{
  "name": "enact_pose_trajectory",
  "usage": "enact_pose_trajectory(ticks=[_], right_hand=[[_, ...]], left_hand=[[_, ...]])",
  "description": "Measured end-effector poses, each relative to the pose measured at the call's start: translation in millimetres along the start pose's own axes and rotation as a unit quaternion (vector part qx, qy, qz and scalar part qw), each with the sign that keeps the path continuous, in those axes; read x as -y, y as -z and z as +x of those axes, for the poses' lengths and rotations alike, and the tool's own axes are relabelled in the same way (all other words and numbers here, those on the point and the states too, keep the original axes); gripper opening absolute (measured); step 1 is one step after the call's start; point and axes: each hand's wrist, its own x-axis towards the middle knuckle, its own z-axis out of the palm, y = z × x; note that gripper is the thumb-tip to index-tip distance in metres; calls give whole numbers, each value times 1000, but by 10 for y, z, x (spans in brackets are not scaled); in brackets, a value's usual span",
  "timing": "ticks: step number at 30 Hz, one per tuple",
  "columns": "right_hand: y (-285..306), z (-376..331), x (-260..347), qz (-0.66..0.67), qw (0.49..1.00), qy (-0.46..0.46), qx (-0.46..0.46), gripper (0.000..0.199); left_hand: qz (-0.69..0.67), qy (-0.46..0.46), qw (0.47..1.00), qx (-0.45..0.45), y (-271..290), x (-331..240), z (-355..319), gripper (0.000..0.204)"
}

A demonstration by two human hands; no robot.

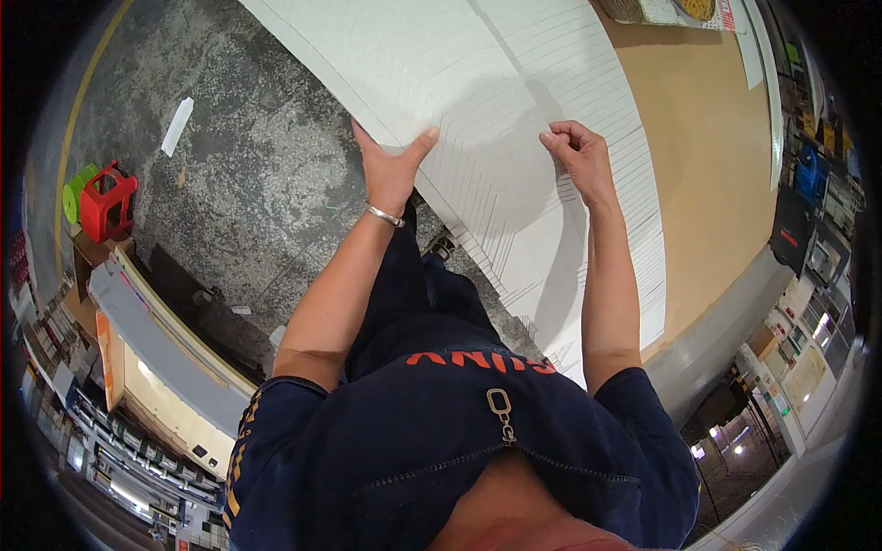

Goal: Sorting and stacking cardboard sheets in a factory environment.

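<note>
A large white sheet [542, 55] printed with rows of fine dark lines, some straight and some bent into angles, spreads out in front of me. My left hand [393, 167] is at its left edge, the thumb lying on top and the fingers mostly hidden beneath, so the edge sits between them. Over the sheet's right part, my right hand [582, 161] is closed, thumb and forefinger pressed together. Whatever is in that pinch, if anything, is too small to name. Shadows of my head and arm fall across the paper.
Under the sheet's right side lies a brown board [712, 174] on the table. A box [671, 13] stands at its far end. On the floor to the left are a white strip [176, 126], a red plastic item [107, 202] and a green round one [77, 191]. A grey-topped bench [156, 317] is at lower left.
</note>
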Motion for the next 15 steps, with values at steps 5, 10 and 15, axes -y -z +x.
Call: enact_pose_trajectory(ticks=[5, 10, 15], right_hand=[[39, -70, 23, 0, 1000, 3, 12, 27], [99, -96, -102, 3, 1000, 7, 16, 28], [80, -100, -90, 19, 999, 5, 25, 28]], left_hand=[[-9, 0, 1000, 9, -33, 28, -59, 96], [-28, 8, 1000, -2, -62, 39, -57, 92], [-45, 11, 999, -2, -81, 16, -70, 91]])
